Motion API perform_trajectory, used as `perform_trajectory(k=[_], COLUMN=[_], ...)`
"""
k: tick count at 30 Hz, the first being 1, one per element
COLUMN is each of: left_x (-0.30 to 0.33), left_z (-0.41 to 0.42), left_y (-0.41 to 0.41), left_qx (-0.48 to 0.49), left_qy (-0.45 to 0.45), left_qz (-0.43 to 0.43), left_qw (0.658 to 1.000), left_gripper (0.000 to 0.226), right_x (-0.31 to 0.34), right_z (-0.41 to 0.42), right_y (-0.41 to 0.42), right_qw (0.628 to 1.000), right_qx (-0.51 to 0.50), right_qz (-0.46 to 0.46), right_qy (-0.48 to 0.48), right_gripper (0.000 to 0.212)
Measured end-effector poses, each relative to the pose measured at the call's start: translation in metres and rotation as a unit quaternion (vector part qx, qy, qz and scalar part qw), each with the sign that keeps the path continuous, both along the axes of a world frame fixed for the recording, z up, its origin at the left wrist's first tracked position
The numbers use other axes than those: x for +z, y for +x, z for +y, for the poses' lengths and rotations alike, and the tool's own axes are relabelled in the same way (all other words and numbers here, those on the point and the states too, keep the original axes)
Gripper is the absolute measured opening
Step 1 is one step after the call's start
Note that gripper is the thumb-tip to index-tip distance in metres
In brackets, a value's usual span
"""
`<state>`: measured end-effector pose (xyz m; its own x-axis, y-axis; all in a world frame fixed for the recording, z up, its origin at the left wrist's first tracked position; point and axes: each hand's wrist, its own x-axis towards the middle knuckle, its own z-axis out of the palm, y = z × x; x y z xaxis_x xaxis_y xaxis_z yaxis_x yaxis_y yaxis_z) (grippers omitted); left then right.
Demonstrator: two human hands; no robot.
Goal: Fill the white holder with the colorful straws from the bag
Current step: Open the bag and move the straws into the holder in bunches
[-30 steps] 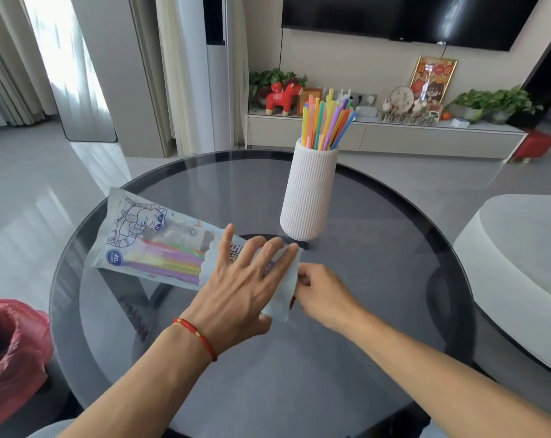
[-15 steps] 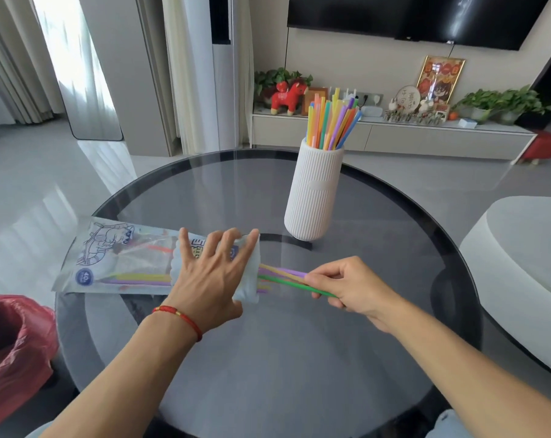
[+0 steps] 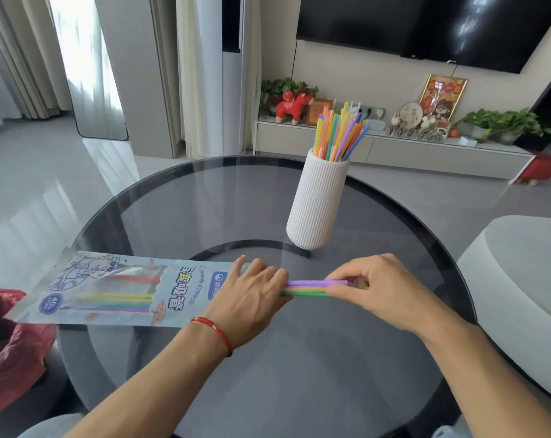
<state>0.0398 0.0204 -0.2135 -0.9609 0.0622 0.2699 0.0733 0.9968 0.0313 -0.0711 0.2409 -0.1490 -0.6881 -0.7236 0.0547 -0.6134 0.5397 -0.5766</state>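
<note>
A printed plastic straw bag (image 3: 116,290) lies flat on the round glass table (image 3: 268,390), its open mouth pointing right. My left hand (image 3: 252,298) presses down on the bag's mouth end. A small bunch of straws (image 3: 309,288), purple, yellow and green, sticks out of the mouth, and my right hand (image 3: 375,289) pinches their right ends. More straws show through the bag's clear part. The ribbed white holder (image 3: 317,203) stands upright behind my hands, with several colourful straws (image 3: 339,134) fanning out of its top.
A red plastic bag (image 3: 8,339) sits at the lower left beside the table. A pale grey seat (image 3: 521,279) curves along the right side. A low TV cabinet (image 3: 394,150) with ornaments and plants stands behind the table.
My right hand has drawn a few straws out of the bag toward the right. My left hand and the bag slid left and the bag now lies level.
</note>
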Motion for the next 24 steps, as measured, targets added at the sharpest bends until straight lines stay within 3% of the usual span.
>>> perform_trajectory(k=[3, 5, 7, 9, 11, 12, 14, 16, 18, 19, 22, 24], left_x=[-0.001, 0.0, 0.001, 0.002, 0.003, 0.003, 0.004, 0.005, 0.005, 0.003, 0.002, 0.005], left_z=[0.0, 0.0, -0.001, -0.004, -0.006, -0.004, 0.001, 0.01, 0.016, 0.016, 0.008, 0.0], left_y=[-0.004, -0.007, -0.009, -0.011, -0.013, -0.014, -0.014, -0.012, -0.011, -0.01, -0.003, 0.001], left_qx=[0.012, 0.024, 0.043, 0.062, 0.069, 0.063, 0.043, 0.012, -0.015, -0.022, -0.032, -0.028], left_qy=[0.012, 0.026, 0.047, 0.058, 0.065, 0.068, 0.084, 0.096, 0.127, 0.142, 0.156, 0.177], left_qz=[0.023, 0.038, 0.064, 0.081, 0.086, 0.085, 0.084, 0.081, 0.068, 0.054, 0.032, 0.039], left_qw=[1.0, 0.999, 0.996, 0.993, 0.992, 0.992, 0.992, 0.992, 0.989, 0.988, 0.987, 0.983], left_gripper=[0.032, 0.031, 0.03, 0.029, 0.027, 0.027, 0.026, 0.02, 0.01, 0.008, 0.043, 0.046], right_x=[0.007, 0.013, 0.013, 0.002, -0.013, -0.019, -0.028, -0.039, -0.05, -0.053, -0.042, -0.028], right_z=[-0.004, -0.005, -0.003, -0.006, -0.018, -0.025, -0.044, -0.061, -0.071, -0.072, -0.061, -0.045], right_y=[0.009, 0.014, 0.023, 0.034, 0.043, 0.043, 0.037, 0.033, 0.031, 0.029, 0.016, 0.002], right_qw=[0.985, 0.934, 0.897, 0.937, 0.989, 0.997, 0.975, 0.904, 0.86, 0.862, 0.867, 0.874], right_qx=[-0.003, 0.031, 0.06, 0.059, 0.0, -0.038, -0.095, -0.139, -0.174, -0.18, -0.204, -0.208], right_qz=[0.165, 0.349, 0.391, 0.272, 0.11, 0.019, -0.171, -0.316, -0.341, -0.323, -0.267, -0.216], right_qy=[0.044, -0.065, -0.196, -0.212, -0.098, -0.063, -0.111, -0.252, -0.337, -0.347, -0.369, -0.381], right_gripper=[0.021, 0.016, 0.031, 0.047, 0.058, 0.061, 0.057, 0.047, 0.039, 0.035, 0.037, 0.038])
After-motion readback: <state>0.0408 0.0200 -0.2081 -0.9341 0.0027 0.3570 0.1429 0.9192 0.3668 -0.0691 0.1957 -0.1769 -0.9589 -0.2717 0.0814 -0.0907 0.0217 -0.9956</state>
